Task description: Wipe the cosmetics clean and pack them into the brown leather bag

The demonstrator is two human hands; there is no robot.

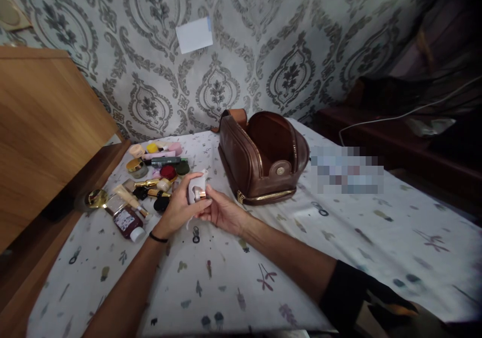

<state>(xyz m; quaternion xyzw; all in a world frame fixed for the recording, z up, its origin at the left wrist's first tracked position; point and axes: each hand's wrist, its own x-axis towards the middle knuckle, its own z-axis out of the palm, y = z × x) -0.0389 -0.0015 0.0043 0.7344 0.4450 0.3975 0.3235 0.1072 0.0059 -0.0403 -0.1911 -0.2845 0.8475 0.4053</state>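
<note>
Near the middle of the table, my left hand (179,205) is closed around a small jar (199,194) with a gold band and a pale wipe (197,181) against it. My right hand (225,213) holds the same jar from the other side, its fingers partly hidden beneath. Behind and to the right stands a brown leather bag (244,162), unzipped, with its lid up and a dark interior. Left of my hands lie several cosmetics, among them a dark red bottle with a white cap (126,221), a red-lidded jar (167,172) and a gold-lidded jar (136,167).
A wooden cabinet (48,132) stands at the left edge. The table has a white patterned cloth (226,288). A blurred-out patch (346,170) lies right of the bag. Patterned wallpaper (158,67) rises behind, and a white cable (391,117) hangs at the right.
</note>
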